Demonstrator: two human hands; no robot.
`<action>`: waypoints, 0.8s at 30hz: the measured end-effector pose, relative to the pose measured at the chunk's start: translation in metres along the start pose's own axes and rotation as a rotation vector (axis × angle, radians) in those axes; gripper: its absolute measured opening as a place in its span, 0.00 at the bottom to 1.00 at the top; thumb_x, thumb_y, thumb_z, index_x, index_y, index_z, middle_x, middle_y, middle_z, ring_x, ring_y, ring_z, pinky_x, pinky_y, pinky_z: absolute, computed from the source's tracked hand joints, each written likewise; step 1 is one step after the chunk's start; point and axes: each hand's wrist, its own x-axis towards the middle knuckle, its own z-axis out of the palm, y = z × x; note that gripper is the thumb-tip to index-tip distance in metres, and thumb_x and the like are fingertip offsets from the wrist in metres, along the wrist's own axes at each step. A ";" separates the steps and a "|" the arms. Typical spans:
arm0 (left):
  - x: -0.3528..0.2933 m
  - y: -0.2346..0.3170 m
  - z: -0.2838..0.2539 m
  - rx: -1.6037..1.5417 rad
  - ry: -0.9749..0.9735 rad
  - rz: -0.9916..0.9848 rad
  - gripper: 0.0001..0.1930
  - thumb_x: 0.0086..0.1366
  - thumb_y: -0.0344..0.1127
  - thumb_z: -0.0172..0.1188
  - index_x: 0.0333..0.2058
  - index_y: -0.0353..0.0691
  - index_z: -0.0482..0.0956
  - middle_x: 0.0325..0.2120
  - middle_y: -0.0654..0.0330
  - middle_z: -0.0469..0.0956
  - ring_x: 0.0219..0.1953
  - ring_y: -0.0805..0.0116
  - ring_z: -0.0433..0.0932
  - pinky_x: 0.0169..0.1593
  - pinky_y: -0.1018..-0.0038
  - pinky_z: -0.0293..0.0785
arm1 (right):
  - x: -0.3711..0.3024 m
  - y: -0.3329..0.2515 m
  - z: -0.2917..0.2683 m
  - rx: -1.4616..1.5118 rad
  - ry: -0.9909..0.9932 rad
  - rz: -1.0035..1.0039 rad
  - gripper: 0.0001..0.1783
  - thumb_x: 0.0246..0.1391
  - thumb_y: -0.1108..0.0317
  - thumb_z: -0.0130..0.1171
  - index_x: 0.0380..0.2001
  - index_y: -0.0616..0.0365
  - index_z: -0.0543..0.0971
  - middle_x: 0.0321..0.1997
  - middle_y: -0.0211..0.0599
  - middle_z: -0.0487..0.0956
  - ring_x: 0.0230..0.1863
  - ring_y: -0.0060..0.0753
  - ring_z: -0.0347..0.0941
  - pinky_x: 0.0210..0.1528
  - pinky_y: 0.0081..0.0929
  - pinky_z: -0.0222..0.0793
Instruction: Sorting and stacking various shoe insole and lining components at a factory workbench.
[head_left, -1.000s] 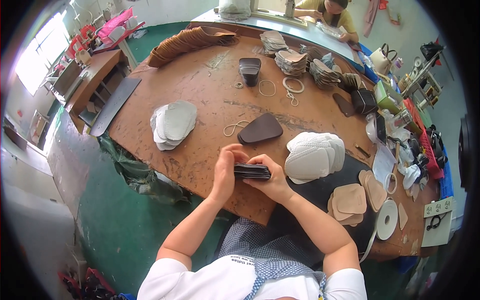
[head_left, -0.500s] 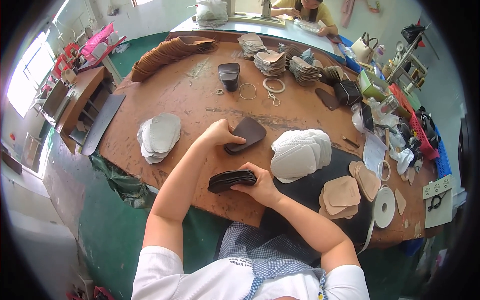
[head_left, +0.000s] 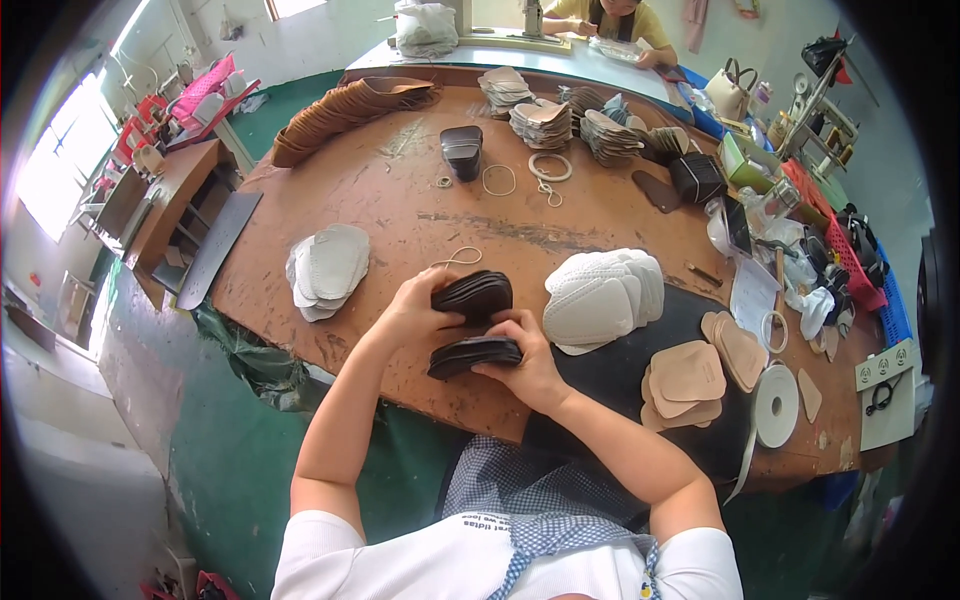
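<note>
My left hand (head_left: 415,308) grips a stack of dark brown, rounded leather pieces (head_left: 474,295), held tilted so that the layered edges show. Just below it, my right hand (head_left: 530,365) is closed on a second stack of dark leather pieces (head_left: 468,355). The two stacks are close together above the near part of the table, with my right fingers between them. Behind the left-hand stack lies a thin pale rubber band (head_left: 458,256). White insole-shaped pieces are piled to the left (head_left: 328,270) and to the right (head_left: 600,300) of my hands.
The brown worktable (head_left: 380,225) carries a dark stack (head_left: 461,152), a row of brown pieces (head_left: 345,115) and several beige stacks (head_left: 541,125) at the back. Beige pieces (head_left: 685,380) and a white tape roll (head_left: 773,405) lie at right. A person (head_left: 625,30) sits across the table.
My left hand has lifted its dark stack off the table and tilted it nearer to the right-hand stack. A rubber band now shows behind it. The view has shifted slightly.
</note>
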 end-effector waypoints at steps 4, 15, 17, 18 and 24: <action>-0.038 -0.004 0.004 -0.428 -0.150 -0.250 0.26 0.71 0.43 0.64 0.61 0.33 0.72 0.52 0.53 0.73 0.55 0.65 0.75 0.59 0.68 0.72 | 0.005 0.005 0.006 -0.163 0.104 -0.006 0.48 0.34 0.69 0.83 0.60 0.60 0.67 0.59 0.46 0.67 0.61 0.51 0.67 0.66 0.41 0.65; -0.072 0.051 0.029 0.105 0.072 -0.025 0.38 0.51 0.33 0.75 0.61 0.35 0.68 0.53 0.48 0.75 0.58 0.47 0.74 0.60 0.60 0.72 | 0.011 -0.024 -0.004 -0.321 0.081 -0.013 0.65 0.40 0.66 0.79 0.75 0.58 0.48 0.66 0.50 0.65 0.69 0.54 0.62 0.70 0.47 0.61; -0.070 0.056 0.018 0.131 0.036 0.052 0.36 0.49 0.27 0.73 0.59 0.36 0.70 0.50 0.47 0.77 0.56 0.46 0.75 0.59 0.58 0.73 | 0.016 -0.061 -0.008 -0.637 0.052 -0.226 0.59 0.42 0.66 0.77 0.74 0.58 0.53 0.65 0.51 0.67 0.68 0.52 0.65 0.69 0.47 0.62; -0.072 0.055 0.016 0.129 0.033 0.046 0.36 0.49 0.27 0.73 0.59 0.36 0.70 0.50 0.47 0.77 0.56 0.46 0.75 0.59 0.58 0.73 | 0.015 -0.073 -0.007 -0.942 0.015 -0.442 0.54 0.44 0.67 0.74 0.73 0.58 0.58 0.63 0.51 0.68 0.66 0.50 0.67 0.68 0.46 0.63; -0.077 0.028 0.031 -0.278 0.020 -0.115 0.51 0.44 0.36 0.83 0.66 0.37 0.63 0.60 0.53 0.72 0.64 0.58 0.71 0.63 0.59 0.72 | 0.016 -0.054 0.013 -1.153 -0.249 -0.139 0.38 0.47 0.63 0.67 0.61 0.67 0.70 0.47 0.39 0.78 0.47 0.37 0.77 0.47 0.35 0.74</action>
